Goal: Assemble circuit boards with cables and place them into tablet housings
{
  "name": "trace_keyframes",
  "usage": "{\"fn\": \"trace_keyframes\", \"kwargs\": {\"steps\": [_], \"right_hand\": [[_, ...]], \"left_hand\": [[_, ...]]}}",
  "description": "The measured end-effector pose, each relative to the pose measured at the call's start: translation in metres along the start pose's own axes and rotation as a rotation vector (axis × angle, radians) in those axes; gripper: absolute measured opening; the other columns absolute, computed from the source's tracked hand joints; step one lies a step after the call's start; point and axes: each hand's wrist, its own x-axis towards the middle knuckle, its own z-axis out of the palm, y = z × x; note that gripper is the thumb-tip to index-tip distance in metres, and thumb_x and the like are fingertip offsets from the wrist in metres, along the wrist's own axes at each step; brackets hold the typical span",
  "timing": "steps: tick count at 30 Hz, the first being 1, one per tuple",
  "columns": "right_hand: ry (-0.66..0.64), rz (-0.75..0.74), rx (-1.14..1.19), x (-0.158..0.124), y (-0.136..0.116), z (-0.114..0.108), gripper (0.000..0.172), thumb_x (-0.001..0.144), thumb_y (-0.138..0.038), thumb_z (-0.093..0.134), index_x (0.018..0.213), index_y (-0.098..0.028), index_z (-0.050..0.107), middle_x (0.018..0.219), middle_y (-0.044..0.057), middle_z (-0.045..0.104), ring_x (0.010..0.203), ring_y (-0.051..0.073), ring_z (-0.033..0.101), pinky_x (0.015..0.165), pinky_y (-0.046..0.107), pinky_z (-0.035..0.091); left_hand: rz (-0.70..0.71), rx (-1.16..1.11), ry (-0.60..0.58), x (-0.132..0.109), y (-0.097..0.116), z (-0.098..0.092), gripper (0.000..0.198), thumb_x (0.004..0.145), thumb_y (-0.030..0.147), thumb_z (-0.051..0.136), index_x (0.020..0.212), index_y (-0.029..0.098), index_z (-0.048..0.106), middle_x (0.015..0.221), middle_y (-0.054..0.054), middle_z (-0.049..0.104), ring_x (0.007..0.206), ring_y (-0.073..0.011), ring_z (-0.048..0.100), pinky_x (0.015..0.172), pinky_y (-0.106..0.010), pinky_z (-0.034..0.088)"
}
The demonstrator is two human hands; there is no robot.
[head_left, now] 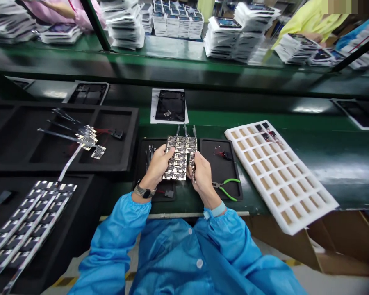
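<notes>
A panel of small circuit boards (180, 157) is held up over the green bench between both hands. My left hand (158, 164) grips its left edge, thumb on top. My right hand (201, 174) is closed on the panel's right edge, where a strip of boards hangs lower. Both sleeves are blue; a watch sits on the left wrist. Under the hands lie two small black trays (221, 164), and green-handled pliers (227, 187) rest on the right one.
A white foam grid tray (279, 176) lies tilted at the right. Black trays at the left hold loose boards (87, 139) and board strips (27, 221). A tablet shell (169, 105) lies on the belt. Stacks of packets and other workers are behind.
</notes>
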Motion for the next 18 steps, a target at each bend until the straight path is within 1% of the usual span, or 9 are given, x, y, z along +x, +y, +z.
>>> {"fn": "trace_keyframes", "kwargs": {"steps": [1, 3, 4, 6, 8, 11, 13, 15, 18], "right_hand": [[0.028, -0.029, -0.049, -0.001, 0.000, -0.001, 0.054, 0.096, -0.079, 0.055, 0.083, -0.027, 0.050, 0.058, -0.008, 0.043, 0.049, 0.013, 0.035, 0.049, 0.029, 0.031], [0.078, -0.126, -0.266, -0.003, 0.000, -0.005, 0.054, 0.102, -0.074, 0.050, 0.076, -0.026, 0.045, 0.063, -0.006, 0.045, 0.057, 0.014, 0.040, 0.055, 0.029, 0.034], [0.074, -0.170, -0.416, -0.005, 0.001, -0.007, 0.052, 0.106, -0.068, 0.047, 0.074, -0.026, 0.042, 0.064, -0.005, 0.045, 0.060, 0.015, 0.042, 0.058, 0.029, 0.034], [0.010, -0.211, -0.744, -0.008, 0.002, -0.011, 0.045, 0.112, -0.050, 0.041, 0.074, -0.026, 0.041, 0.066, -0.003, 0.049, 0.064, 0.017, 0.048, 0.063, 0.031, 0.032], [-0.069, -0.185, -1.044, -0.013, 0.001, -0.010, 0.036, 0.115, -0.035, 0.038, 0.081, -0.025, 0.049, 0.071, 0.001, 0.058, 0.068, 0.020, 0.056, 0.066, 0.032, 0.031], [-0.145, -0.083, -1.373, -0.022, -0.008, -0.002, 0.032, 0.116, -0.030, 0.036, 0.099, -0.020, 0.061, 0.086, 0.010, 0.073, 0.078, 0.025, 0.069, 0.069, 0.033, 0.032], [-0.174, -0.026, -1.502, -0.029, -0.018, 0.004, 0.035, 0.117, -0.031, 0.035, 0.107, -0.017, 0.065, 0.095, 0.015, 0.077, 0.083, 0.027, 0.073, 0.069, 0.034, 0.035], [-0.189, 0.005, -1.566, -0.037, -0.028, 0.006, 0.036, 0.117, -0.032, 0.035, 0.112, -0.016, 0.067, 0.100, 0.017, 0.078, 0.086, 0.029, 0.076, 0.069, 0.034, 0.038], [-0.198, -0.064, -1.519, -0.046, -0.038, -0.004, 0.032, 0.115, -0.028, 0.039, 0.110, -0.016, 0.069, 0.108, 0.019, 0.078, 0.098, 0.031, 0.076, 0.075, 0.035, 0.045]], "left_hand": [[0.029, 0.007, 0.035, 0.000, 0.000, -0.001, 0.049, 0.082, 0.057, 0.084, 0.107, 0.017, 0.070, 0.099, -0.008, 0.080, 0.090, -0.0254, 0.075, 0.082, -0.036, 0.060], [0.114, 0.030, 0.116, 0.000, 0.001, -0.002, 0.046, 0.085, 0.056, 0.083, 0.109, 0.018, 0.071, 0.102, -0.008, 0.080, 0.090, -0.0246, 0.075, 0.083, -0.035, 0.060], [0.153, 0.038, 0.145, 0.000, 0.001, -0.003, 0.044, 0.087, 0.054, 0.081, 0.110, 0.018, 0.071, 0.104, -0.008, 0.080, 0.091, -0.0244, 0.075, 0.084, -0.034, 0.060], [0.191, 0.043, 0.161, 0.001, 0.002, -0.005, 0.042, 0.090, 0.053, 0.080, 0.112, 0.018, 0.071, 0.105, -0.008, 0.080, 0.092, -0.0244, 0.075, 0.084, -0.034, 0.060], [0.197, 0.044, 0.162, 0.000, 0.003, -0.005, 0.041, 0.090, 0.052, 0.080, 0.111, 0.018, 0.071, 0.104, -0.008, 0.080, 0.093, -0.0250, 0.075, 0.084, -0.034, 0.060], [0.217, 0.039, 0.182, -0.002, 0.006, -0.004, 0.040, 0.089, 0.052, 0.081, 0.110, 0.018, 0.071, 0.105, -0.008, 0.080, 0.099, -0.0262, 0.075, 0.088, -0.035, 0.060], [0.222, 0.025, 0.183, -0.003, 0.009, -0.003, 0.041, 0.089, 0.051, 0.081, 0.110, 0.018, 0.071, 0.106, -0.008, 0.080, 0.102, -0.0269, 0.075, 0.091, -0.036, 0.061], [0.214, 0.020, 0.176, -0.004, 0.010, -0.003, 0.041, 0.089, 0.052, 0.081, 0.110, 0.018, 0.070, 0.107, -0.008, 0.080, 0.102, -0.0273, 0.076, 0.090, -0.037, 0.061], [0.211, 0.037, 0.165, -0.005, 0.010, -0.004, 0.039, 0.091, 0.051, 0.080, 0.109, 0.018, 0.070, 0.109, -0.009, 0.080, 0.102, -0.0276, 0.076, 0.091, -0.038, 0.062]]}}
